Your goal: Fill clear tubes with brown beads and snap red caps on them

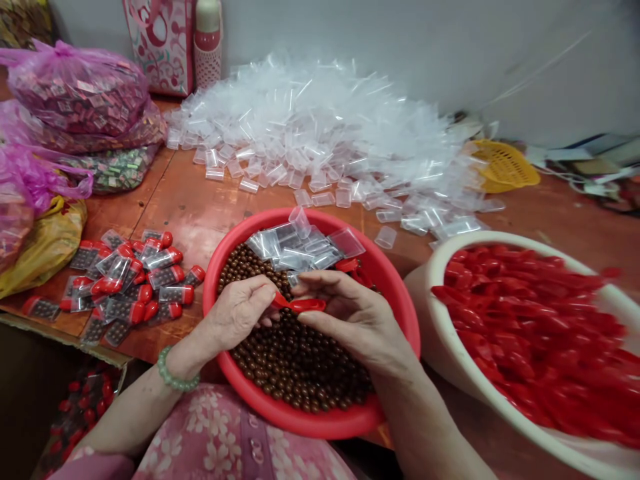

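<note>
Over a red basin of small brown balls, my left hand pinches the narrow end of a spoon-like red plastic piece. The wider end lies between the thumb and fingers of my right hand, which are closed around it. Flat clear plastic sleeves rest on the balls at the basin's far side, just beyond my hands. More red pieces show there, partly hidden behind my right hand.
A cream tub of red plastic pieces stands at right. Clear sleeves are heaped along the wall, beside a yellow basket. Filled red-capped packs lie at left, near pink bags. A bottle stands behind.
</note>
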{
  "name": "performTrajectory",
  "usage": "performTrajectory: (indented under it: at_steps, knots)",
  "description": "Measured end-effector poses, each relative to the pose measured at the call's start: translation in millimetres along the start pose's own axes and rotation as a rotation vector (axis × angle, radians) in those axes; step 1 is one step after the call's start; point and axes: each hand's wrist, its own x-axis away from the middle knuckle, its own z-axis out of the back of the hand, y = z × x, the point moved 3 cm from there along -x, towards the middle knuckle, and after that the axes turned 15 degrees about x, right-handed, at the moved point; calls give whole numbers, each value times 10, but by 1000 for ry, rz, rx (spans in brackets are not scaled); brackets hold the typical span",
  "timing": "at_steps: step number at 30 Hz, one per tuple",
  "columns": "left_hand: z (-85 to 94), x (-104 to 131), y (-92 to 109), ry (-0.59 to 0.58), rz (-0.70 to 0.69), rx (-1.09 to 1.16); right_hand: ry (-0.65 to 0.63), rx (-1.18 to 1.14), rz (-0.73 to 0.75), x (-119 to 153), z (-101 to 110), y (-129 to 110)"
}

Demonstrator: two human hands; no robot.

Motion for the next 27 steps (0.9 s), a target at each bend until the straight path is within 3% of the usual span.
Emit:
performTrajectory:
  at_steps: [3, 6, 15, 19, 27]
  knots:
    - [-6, 3, -3, -18, -1, 29, 74, -139, -109, -27, -27, 30]
    - [-1, 6, -21, -57, -23, 48, 134, -67, -93, -63, -74, -12]
    - [3, 31, 26, -211, -159, 57, 70, 672, 451, -45, -177, -213]
    - [1, 21, 40, -215, -181, 13, 21, 896, 538, -5, -295, -172]
    - [-7, -2, 8, -272, -128, 231, 153, 1171, 608, 4, -424, -219]
